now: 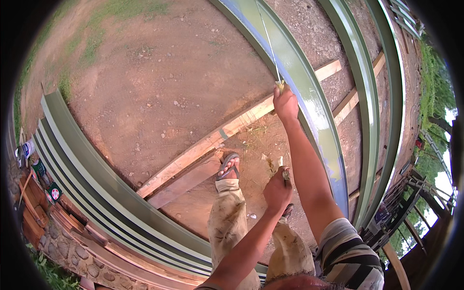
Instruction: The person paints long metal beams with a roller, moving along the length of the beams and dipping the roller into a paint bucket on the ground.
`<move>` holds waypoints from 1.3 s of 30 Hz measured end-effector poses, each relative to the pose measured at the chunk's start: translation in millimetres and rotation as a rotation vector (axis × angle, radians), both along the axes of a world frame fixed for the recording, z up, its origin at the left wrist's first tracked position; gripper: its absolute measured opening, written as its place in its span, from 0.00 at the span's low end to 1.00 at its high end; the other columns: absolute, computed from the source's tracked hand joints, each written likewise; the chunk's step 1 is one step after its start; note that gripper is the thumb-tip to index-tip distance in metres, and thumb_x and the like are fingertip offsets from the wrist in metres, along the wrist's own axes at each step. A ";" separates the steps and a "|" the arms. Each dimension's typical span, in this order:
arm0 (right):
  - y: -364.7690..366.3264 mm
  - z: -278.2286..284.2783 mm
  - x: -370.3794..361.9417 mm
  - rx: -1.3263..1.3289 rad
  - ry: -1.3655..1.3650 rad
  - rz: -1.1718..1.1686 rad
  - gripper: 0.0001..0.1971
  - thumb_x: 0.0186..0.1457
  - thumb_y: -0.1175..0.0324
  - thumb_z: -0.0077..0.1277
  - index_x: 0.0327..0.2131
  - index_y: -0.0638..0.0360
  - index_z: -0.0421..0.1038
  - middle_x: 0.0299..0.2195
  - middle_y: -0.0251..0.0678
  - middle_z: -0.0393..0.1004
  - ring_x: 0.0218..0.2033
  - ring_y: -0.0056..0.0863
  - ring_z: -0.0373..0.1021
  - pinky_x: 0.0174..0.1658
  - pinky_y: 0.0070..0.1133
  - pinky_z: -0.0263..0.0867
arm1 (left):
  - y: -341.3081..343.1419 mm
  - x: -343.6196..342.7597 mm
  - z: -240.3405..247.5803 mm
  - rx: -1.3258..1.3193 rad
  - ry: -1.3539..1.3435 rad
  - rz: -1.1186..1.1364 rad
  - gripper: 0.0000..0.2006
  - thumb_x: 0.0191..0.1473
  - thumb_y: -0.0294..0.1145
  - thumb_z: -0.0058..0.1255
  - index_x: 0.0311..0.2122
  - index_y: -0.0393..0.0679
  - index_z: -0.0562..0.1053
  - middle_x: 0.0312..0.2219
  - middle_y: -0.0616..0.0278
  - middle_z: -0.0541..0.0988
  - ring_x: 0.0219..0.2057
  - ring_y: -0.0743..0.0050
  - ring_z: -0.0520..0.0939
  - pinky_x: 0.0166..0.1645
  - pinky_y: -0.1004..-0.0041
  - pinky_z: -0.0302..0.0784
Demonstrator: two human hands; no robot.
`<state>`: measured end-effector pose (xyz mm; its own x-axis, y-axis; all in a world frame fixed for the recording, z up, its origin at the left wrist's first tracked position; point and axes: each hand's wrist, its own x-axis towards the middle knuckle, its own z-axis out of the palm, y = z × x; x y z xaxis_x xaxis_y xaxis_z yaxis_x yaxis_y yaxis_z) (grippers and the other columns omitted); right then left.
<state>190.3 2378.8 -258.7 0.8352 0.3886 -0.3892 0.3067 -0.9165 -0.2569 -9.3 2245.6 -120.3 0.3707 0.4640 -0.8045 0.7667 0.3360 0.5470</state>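
My right hand [286, 104] is closed at the near end of a thin pale rod or taut line [268, 41]; I cannot tell which. It has a crumpled yellowish piece [280, 85] at the fingertips. The line runs up over a long green metal beam [314, 106], which has bluish streaks along its side. Lower down, my left hand [278, 191] is closed in front of my legs, with a small yellowish, rag-like piece [286, 173] showing from the fist. Its exact kind is unclear.
Timber bearers [203, 145] lie on the dirt under the beams. Further green beams [357, 77] stand to the right, and a stack of green channels [101, 159] curves along the left. My sandalled foot [229, 166] is beside a timber. Paint cans [38, 168] sit far left.
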 end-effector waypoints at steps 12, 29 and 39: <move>-346.4 17.1 -81.5 -0.117 0.108 -0.280 0.18 0.65 0.54 0.51 0.49 0.56 0.68 0.32 0.60 0.79 0.37 0.65 0.76 0.43 0.51 0.70 | -126.2 -32.7 -23.3 0.088 0.020 -0.372 0.09 0.67 0.40 0.47 0.50 0.56 0.73 0.32 0.49 0.82 0.36 0.38 0.83 0.37 0.48 0.75; -782.5 85.1 -273.5 -0.229 0.244 -0.819 0.17 0.66 0.54 0.51 0.42 0.59 0.67 0.30 0.61 0.78 0.35 0.66 0.74 0.38 0.53 0.68 | -265.8 -100.6 -78.4 -0.020 0.103 -0.727 0.13 0.72 0.40 0.43 0.50 0.46 0.76 0.29 0.60 0.82 0.34 0.71 0.82 0.41 0.68 0.75; -849.3 210.4 -259.1 -0.126 0.148 -0.734 0.26 0.66 0.53 0.51 0.64 0.50 0.67 0.41 0.54 0.80 0.40 0.57 0.78 0.41 0.45 0.72 | -284.6 -196.9 -46.5 0.166 0.082 -0.900 0.11 0.70 0.34 0.46 0.51 0.45 0.75 0.29 0.51 0.82 0.32 0.60 0.84 0.41 0.66 0.76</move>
